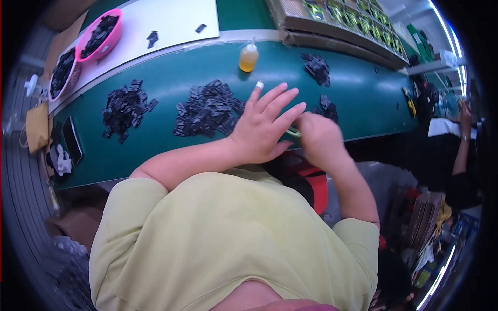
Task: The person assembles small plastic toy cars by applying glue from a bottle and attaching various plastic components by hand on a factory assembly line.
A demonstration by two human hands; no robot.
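I observe a green-topped table (358, 93) spanning the upper view, its edges appearing curved. A grey ribbed surface (23, 192) borders the left side; grey floor (374, 179) is visible below the table's right portion. Linear white lights (447, 27) run at upper right.

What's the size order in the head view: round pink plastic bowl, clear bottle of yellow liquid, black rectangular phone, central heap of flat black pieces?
1. Central heap
2. Pink bowl
3. Bottle and phone: too alike in visible area to rank.
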